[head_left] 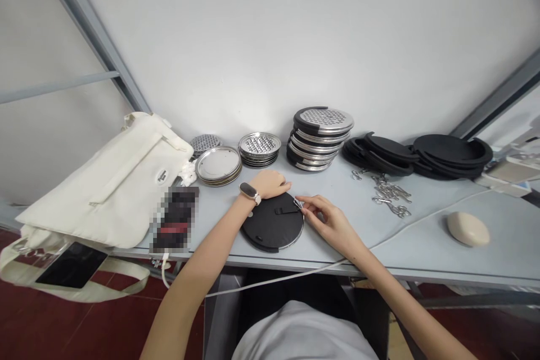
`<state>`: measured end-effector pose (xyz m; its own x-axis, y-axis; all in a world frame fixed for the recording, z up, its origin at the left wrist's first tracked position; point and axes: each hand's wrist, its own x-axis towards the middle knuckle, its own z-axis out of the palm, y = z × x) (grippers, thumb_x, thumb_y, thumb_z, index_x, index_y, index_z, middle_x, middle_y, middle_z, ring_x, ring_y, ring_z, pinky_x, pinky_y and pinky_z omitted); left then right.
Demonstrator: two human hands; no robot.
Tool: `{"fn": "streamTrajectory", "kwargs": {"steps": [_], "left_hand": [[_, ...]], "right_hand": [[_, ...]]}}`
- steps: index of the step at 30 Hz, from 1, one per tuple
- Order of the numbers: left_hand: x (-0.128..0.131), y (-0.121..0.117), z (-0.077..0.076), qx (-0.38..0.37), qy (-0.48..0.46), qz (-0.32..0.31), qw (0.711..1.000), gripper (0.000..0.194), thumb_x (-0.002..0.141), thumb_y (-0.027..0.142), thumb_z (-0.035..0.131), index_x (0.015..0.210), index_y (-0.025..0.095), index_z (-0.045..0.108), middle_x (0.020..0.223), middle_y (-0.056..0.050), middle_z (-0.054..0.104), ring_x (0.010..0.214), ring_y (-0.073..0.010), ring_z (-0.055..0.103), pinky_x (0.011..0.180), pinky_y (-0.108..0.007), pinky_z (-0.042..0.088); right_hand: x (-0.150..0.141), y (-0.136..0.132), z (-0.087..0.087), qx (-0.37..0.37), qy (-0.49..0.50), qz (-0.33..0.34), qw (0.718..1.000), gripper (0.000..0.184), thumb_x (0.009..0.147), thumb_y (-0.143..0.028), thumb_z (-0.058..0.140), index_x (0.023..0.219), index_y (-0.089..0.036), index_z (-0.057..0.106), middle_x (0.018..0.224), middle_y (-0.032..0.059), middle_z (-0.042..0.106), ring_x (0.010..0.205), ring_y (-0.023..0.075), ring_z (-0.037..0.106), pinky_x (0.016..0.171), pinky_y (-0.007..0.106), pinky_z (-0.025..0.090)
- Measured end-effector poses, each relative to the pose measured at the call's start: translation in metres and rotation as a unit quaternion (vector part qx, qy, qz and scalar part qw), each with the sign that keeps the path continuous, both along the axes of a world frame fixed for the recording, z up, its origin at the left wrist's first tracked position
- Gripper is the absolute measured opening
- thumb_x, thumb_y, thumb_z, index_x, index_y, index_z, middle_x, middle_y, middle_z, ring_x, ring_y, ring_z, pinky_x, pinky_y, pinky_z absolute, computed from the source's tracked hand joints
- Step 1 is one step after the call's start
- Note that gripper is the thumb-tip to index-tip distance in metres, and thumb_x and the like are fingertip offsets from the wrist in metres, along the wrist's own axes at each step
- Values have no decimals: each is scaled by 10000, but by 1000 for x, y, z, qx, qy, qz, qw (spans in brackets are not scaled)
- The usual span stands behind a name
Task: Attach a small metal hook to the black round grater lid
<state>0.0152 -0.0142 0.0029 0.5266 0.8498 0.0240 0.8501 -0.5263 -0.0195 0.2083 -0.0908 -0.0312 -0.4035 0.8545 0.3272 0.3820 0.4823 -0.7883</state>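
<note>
In the head view, the black disc (pixel 270 229) lies flat on the desk (pixel 422 248), near its front edge and about midway between the left and right ends. The step in hand seems to be working a small metal clip (pixel 298 203) at the disc's rim. To do it well, I would keep the disc flat and steady with one hand, line the clip up squarely with the rim, and press evenly with thumb and forefinger rather than levering sideways, which could bend the clip or make it slip. Fingertips are best kept clear of the metal edge along the disc's right side.

The left hand (pixel 270 183) lies over the disc's rim on the side toward the back edge of the desk, its fingers loosely bent and pointing right; it appears to touch the disc, but I cannot tell whether it grips it. The right hand (pixel 327 218) comes in from the right, thumb and forefinger pinched together on the clip, its other fingers bent. The two hands are apart, the clip's end of the rim between them. More loose clips (pixel 390 194) lie toward the desk's right end, set back from the front edge.
</note>
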Motion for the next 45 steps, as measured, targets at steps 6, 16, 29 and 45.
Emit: {"fn": "streamTrajectory", "kwargs": {"steps": [6,16,29,45], "left_hand": [[1,0,1,-6,5,1,1000,522,906,450,288,792,144,695,800,-116,682,755,-209,630,665,-289,414],[0,0,-2,1,6,3,1000,512,904,442,296,801,138,695,814,-124,683,757,-210,630,676,-293,416],[0,2,-3,-2,4,6,1000,512,901,452,300,810,135,691,813,-125,681,768,-217,633,689,-299,418],[0,2,-3,-2,0,6,1000,495,899,445,314,823,132,691,825,-131,684,781,-217,635,702,-297,420]], "right_hand": [[0,-1,1,-23,-1,-5,1000,284,892,-290,472,1129,-186,590,813,41,595,729,159,565,695,293,453],[-1,-2,4,-38,-12,-23,999,299,886,-358,475,1058,-174,637,766,39,627,687,159,551,650,279,439],[-2,-5,11,18,-54,-20,998,252,883,-262,484,1067,-194,642,741,22,557,619,135,508,601,262,414],[-3,-5,12,24,-62,-8,998,255,888,-312,452,1032,-180,616,672,15,532,603,146,503,590,270,441]]}}
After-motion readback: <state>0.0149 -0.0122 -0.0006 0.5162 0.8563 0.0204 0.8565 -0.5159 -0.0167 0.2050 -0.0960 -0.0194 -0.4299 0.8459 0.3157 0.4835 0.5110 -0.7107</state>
